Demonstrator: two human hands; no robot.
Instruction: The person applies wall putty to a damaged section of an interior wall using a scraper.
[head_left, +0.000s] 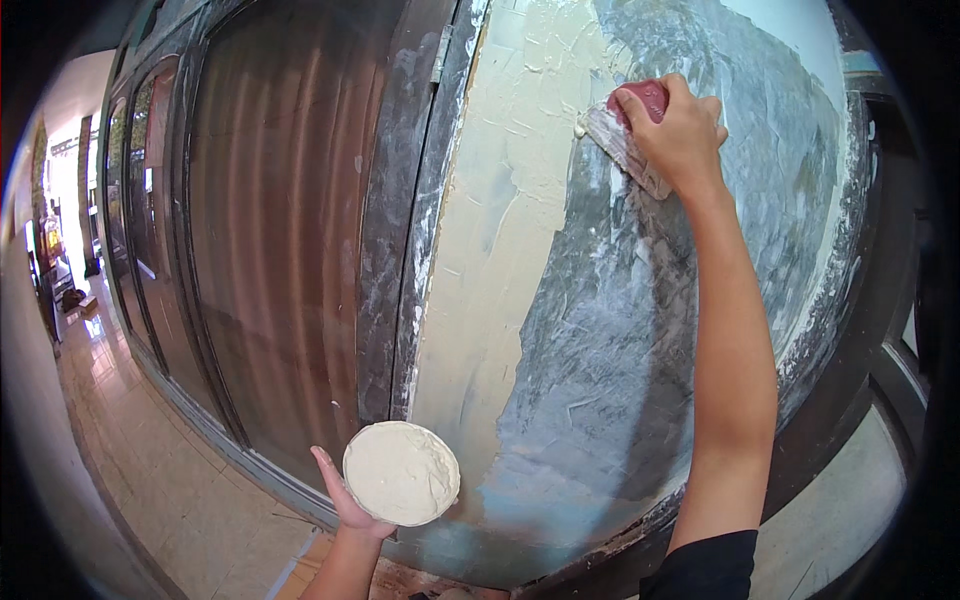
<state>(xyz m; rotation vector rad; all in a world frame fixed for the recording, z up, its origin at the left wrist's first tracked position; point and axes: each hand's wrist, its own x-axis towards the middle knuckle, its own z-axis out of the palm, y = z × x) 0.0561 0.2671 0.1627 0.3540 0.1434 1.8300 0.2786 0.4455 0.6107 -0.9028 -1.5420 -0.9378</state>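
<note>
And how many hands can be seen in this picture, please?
2: the left hand, low in the picture, supporting the cream paste; the right hand, higher, gripping the scraper.

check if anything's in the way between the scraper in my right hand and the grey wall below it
Nothing visible is: no object lies between the scraper in your right hand and the grey wall below it. The bowl at your left hand sits off to the lower left.
</note>
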